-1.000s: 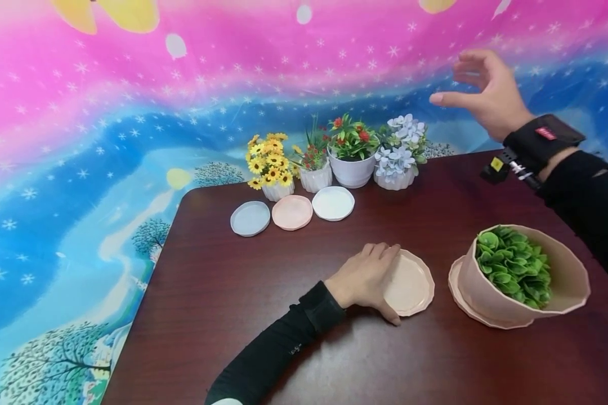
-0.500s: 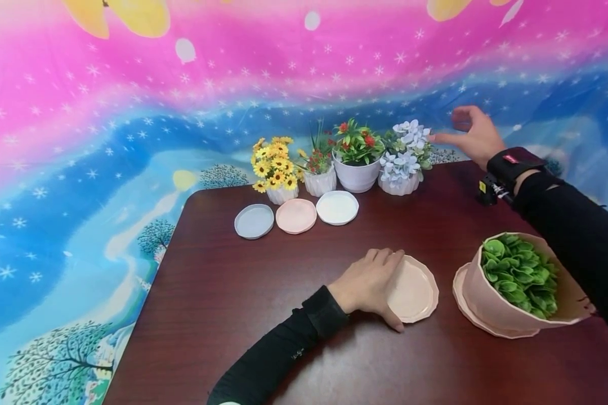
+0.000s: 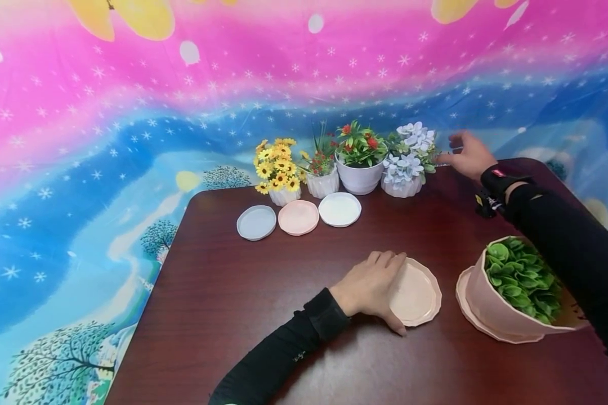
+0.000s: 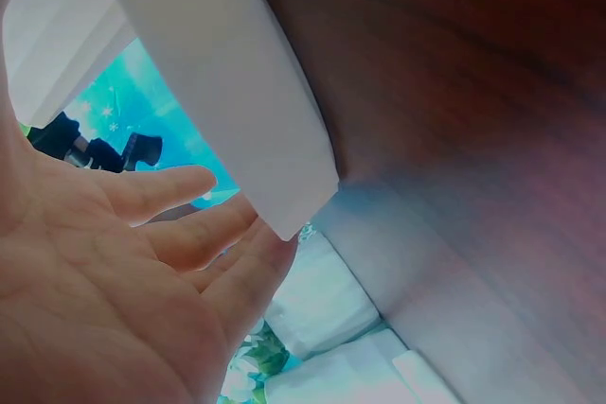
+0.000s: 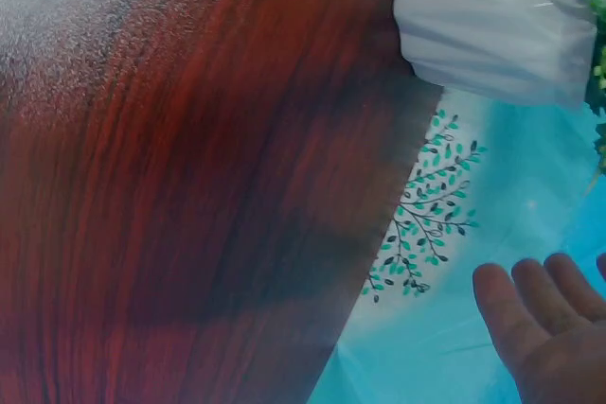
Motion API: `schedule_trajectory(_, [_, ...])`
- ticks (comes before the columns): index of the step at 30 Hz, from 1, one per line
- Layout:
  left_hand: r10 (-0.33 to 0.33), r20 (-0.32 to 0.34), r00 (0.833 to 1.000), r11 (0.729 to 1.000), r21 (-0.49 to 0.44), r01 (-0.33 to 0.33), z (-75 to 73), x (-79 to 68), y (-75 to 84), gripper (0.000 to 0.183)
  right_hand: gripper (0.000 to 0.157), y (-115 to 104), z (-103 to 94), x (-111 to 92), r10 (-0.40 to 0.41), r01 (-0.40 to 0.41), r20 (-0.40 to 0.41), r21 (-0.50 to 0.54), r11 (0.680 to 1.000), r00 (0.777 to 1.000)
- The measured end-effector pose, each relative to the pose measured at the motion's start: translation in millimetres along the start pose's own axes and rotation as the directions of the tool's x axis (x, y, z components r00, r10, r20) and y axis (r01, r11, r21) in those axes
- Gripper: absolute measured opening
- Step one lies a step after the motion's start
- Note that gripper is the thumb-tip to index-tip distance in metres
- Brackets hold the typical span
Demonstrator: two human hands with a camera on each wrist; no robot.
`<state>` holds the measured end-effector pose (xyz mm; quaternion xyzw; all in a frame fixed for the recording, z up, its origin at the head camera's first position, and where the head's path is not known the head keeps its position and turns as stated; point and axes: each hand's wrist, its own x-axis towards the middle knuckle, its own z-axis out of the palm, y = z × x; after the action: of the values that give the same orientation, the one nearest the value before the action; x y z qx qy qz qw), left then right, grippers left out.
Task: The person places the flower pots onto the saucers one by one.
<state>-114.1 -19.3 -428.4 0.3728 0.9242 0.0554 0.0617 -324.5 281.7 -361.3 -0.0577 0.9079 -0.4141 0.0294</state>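
Observation:
My left hand (image 3: 367,286) lies against the left edge of a peach scalloped saucer (image 3: 418,295) on the table. In the left wrist view its fingers are nearly straight, with fingertips (image 4: 279,243) at the saucer's rim (image 4: 241,92). At the back right, my right hand (image 3: 468,157) reaches beside a white pot with pale blue flowers (image 3: 407,160), thumb toward the blooms. In the right wrist view, the fingers (image 5: 530,319) are spread loosely and apart from the white pot (image 5: 492,26), with nothing held.
A large peach planter (image 3: 496,289) with green leaves stands on its saucer at right, under my right forearm. Along the back are yellow flowers (image 3: 278,171), a red-flowered pot (image 3: 323,183) and a larger one (image 3: 361,177). Grey (image 3: 256,223), pink (image 3: 298,217) and white (image 3: 340,210) saucers lie before them.
My right hand has come down from above the back right of the table toward the pale blue flowers. My left hand stays at the peach saucer; the view has shifted slightly.

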Motion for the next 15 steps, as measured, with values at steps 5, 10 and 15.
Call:
schedule_trajectory(5, [-0.004,0.000,1.000,1.000,-0.004,0.004,-0.3,-0.6,0.3,0.145,0.079,2,6.3,3,-0.016,0.019,0.046,-0.065,0.998,0.999])
schedule_trajectory(10, [-0.011,0.008,1.000,1.000,-0.018,0.011,-0.6,-1.0,-0.1,0.145,0.086,5,13.7,8,-0.014,0.041,0.124,-0.212,0.976,0.992])
schedule_trajectory(15, [-0.013,0.011,1.000,1.000,-0.026,0.013,-0.7,-0.8,-0.6,0.146,0.099,4,21.6,13,0.030,0.026,0.190,-0.285,0.958,0.981])
